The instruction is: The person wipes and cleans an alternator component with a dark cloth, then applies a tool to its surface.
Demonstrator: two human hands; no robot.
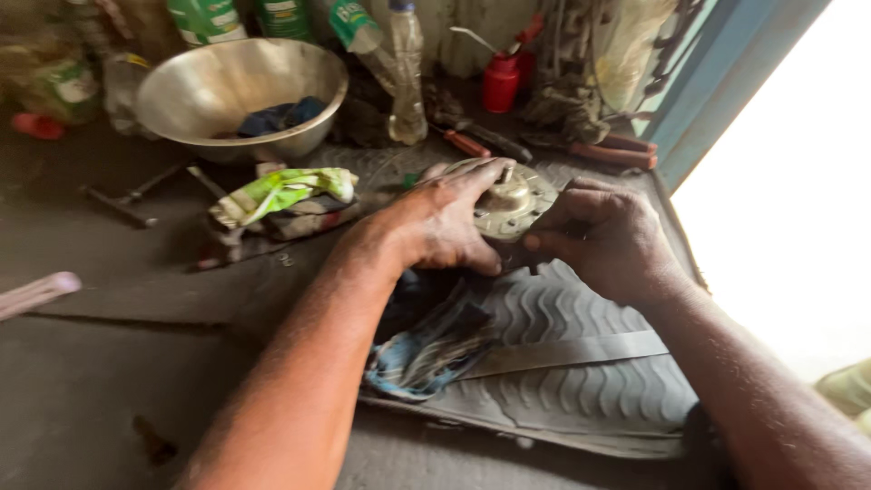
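- Where the worktop [109, 363] runs toward nine o'clock, a steel bowl [240, 95] sits at eleven o'clock, open side up, holding a dark blue rag [281, 116]; nothing else shows inside.
- Below it, a green and white cloth bundle [286, 195] lies loose on the worktop, near the left hand.
- Left hand [445, 222] curls over the round metal part [510, 204], fingers wrapped across its top rim, likely to steady it.
- Right hand [603, 240] grips the same part from three o'clock, fingers closed against its edge, so both hands hold it just above the ribbed rubber mat [562, 372].
- At twelve o'clock stand a clear plastic bottle [406, 77], its contents unclear, and a red oil can [501, 82].
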